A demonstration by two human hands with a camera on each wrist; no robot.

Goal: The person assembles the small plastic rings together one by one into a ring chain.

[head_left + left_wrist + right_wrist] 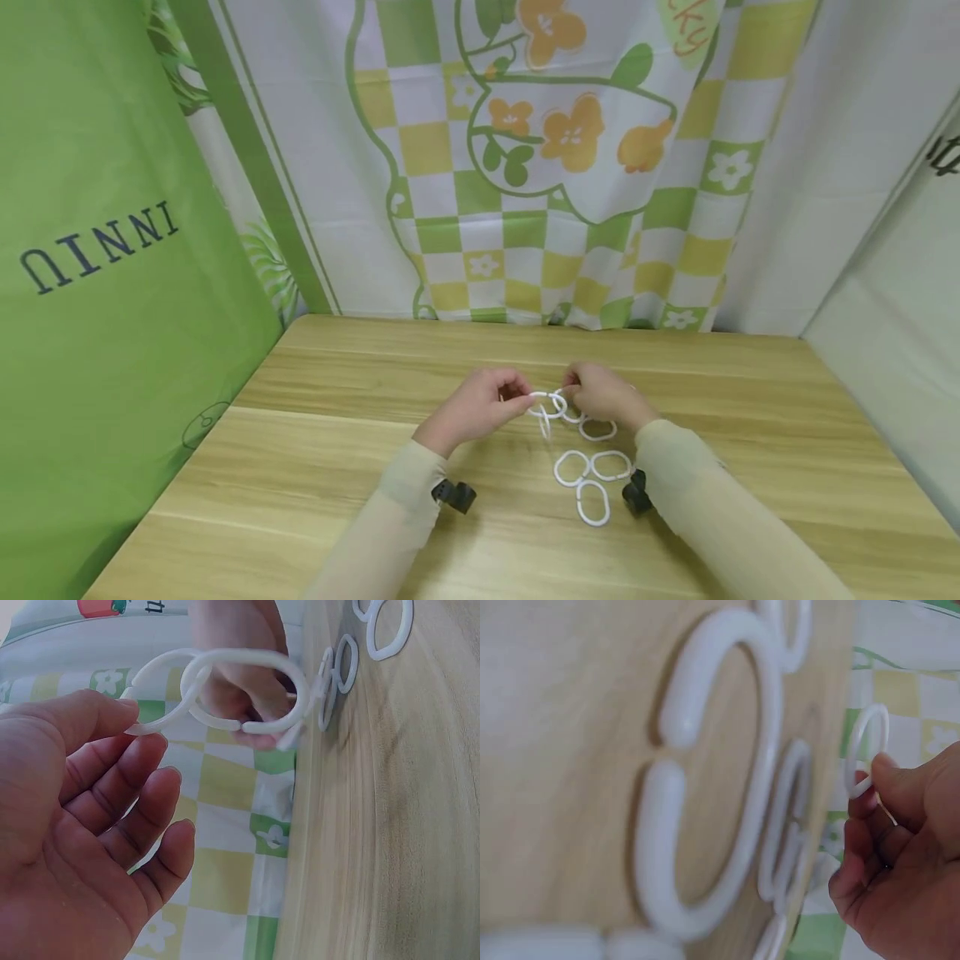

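Note:
My left hand [477, 408] pinches a white plastic oval link [174, 717] between thumb and index finger, above the table. A second white link [247, 657] is hooked through it and hangs in the air. Across from it, my right hand [606, 395] pinches another white link [853, 759] between thumb and fingertips. In the right wrist view, a loose link [769, 750] lies close to the camera, with a small gap in its side. Whether the right hand's link touches the left hand's pair cannot be told.
Several loose white links lie on the wooden table [337, 467], among them one [594, 523] nearest me and one [597, 438] under the right hand. Behind the table hangs a checked curtain [480, 292]; a green cloth [135, 375] hangs on the left.

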